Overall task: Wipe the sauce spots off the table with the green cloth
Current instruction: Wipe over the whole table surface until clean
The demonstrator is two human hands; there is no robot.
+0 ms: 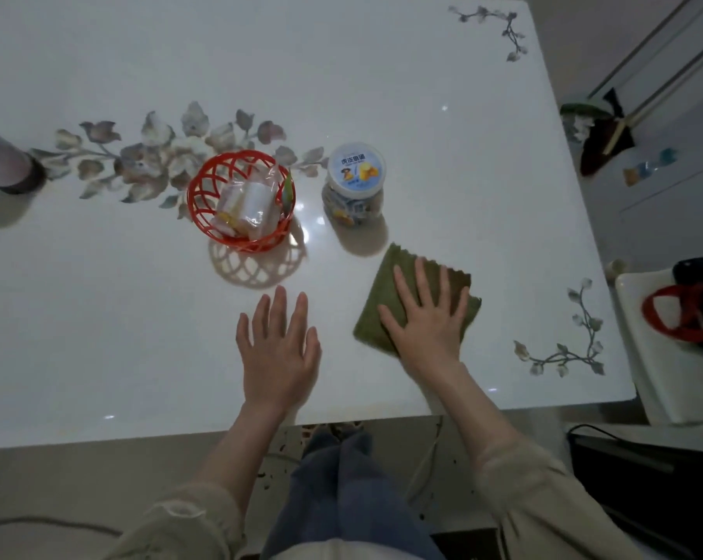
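A glossy white table (422, 74) with printed grey flower sprays bears a round snack jar (356, 171) with a pale blue labelled lid. A green cloth (378, 284), olive and fuzzy, folded to a rough square with a zigzag-cut far edge, lies flat on the table near the jar, on its near-right side. The right hand (426, 317) presses on the cloth, palm down, fingers straight and spread. The left hand (279, 345) rests flat on the bare tabletop, nearer the person than the jar and to its left, fingers straight and slightly apart, holding nothing. A red openwork plastic basket (198, 208) stands just left of the jar, holding clear-wrapped packets (247, 206).
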